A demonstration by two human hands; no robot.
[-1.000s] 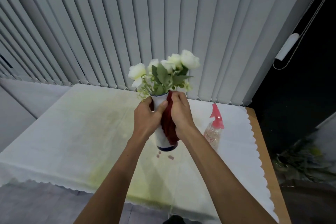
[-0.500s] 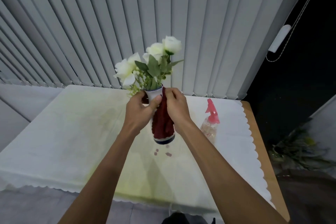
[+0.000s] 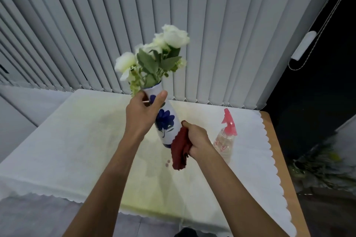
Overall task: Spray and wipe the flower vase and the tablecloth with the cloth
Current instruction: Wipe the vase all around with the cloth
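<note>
A white vase (image 3: 166, 121) with a blue flower pattern holds white flowers (image 3: 154, 57). It is lifted off the table and tilted to the left. My left hand (image 3: 141, 115) grips its neck from the left. My right hand (image 3: 196, 140) holds a dark red cloth (image 3: 180, 152) bunched against the vase's lower right side, near its base. The white tablecloth (image 3: 67, 150) with a scalloped edge lies under both hands. It has yellowish stains and a few small red spots (image 3: 167, 162) below the vase.
A clear spray bottle (image 3: 224, 140) with a pink trigger head stands on the cloth, right of my right hand. The bare wooden table edge (image 3: 277, 159) shows at the right. Vertical blinds (image 3: 115, 25) hang close behind the table.
My right hand has slid the red cloth down from the vase's neck to its base, uncovering the blue pattern. The vase has tilted more to the left.
</note>
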